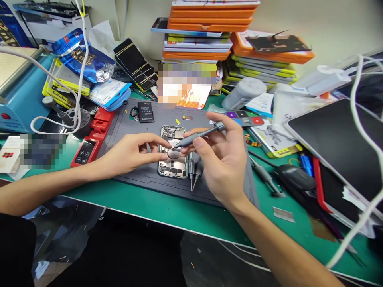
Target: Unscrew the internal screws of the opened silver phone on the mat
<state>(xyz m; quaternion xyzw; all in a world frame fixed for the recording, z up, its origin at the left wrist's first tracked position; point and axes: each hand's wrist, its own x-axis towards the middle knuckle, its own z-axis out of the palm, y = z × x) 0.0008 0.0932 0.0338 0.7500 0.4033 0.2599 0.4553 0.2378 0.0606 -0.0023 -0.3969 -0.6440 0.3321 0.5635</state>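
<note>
An opened smartphone [172, 169] lies on the grey work mat [143, 171] with its circuit boards and inner parts bare. My right hand [224, 159] grips a grey screwdriver [194, 137], which slants down to the left over the phone's middle. My left hand [137, 153] reaches in from the left; its thumb and index finger are apart at the phone's left side, close to the screwdriver's tip. Whether those fingertips press on the phone is unclear. Two more screwdrivers [191, 171] lie just right of the phone, partly behind my right hand.
Behind the phone lies a black battery [145, 112]. A red device with buttons [86, 150] sits at the mat's left edge. Orange cases [209, 24] are stacked at the back. Rightward lie another screwdriver [266, 177], a dark tablet-like panel [338, 147] and a white cable [359, 119].
</note>
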